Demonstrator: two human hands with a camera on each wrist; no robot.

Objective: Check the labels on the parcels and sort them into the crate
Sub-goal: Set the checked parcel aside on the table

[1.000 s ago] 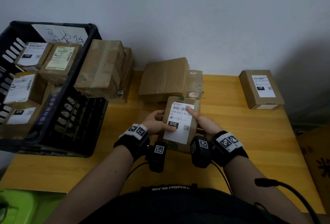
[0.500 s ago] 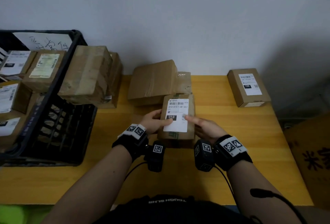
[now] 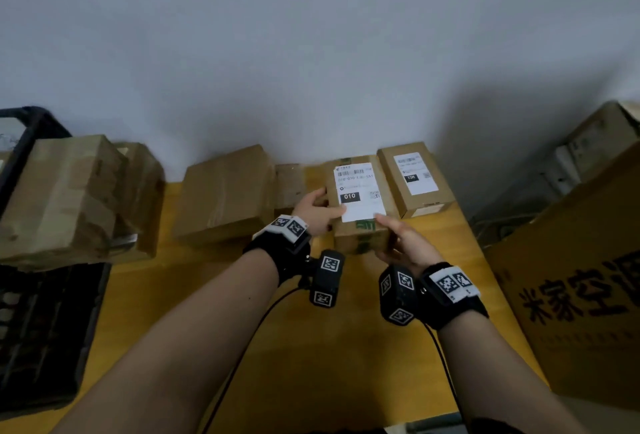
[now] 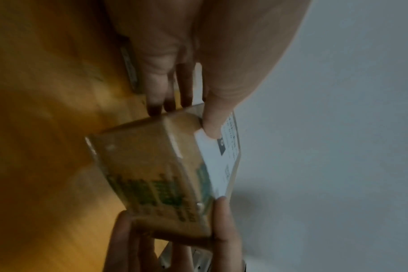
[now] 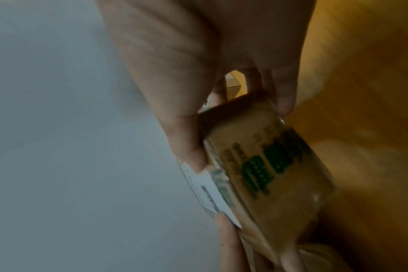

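Our hands, left hand [image 3: 313, 211] and right hand [image 3: 401, 243], both grip the 010 parcel [image 3: 360, 203], which has moved away from the black crate [image 3: 20, 143] to just beside the 15H parcel [image 3: 415, 179] on the tabletop [image 3: 214, 295]. We judge it sorted out of the crate batch.

Held parcel [image 3: 360, 205]: white label [image 3: 358, 191] w/ barcode at top, line starting "010-010", rest blurred; black tag "010"; small QR code at right. Green print on parcel's near end [image 4: 156, 191], illegible. Neighbouring parcel [image 3: 415, 179]: label w/ black tag approx. "15H", other lines too small. Large carton [image 3: 571, 295] at right: black Chinese characters "米家空", cut off by frame edge.
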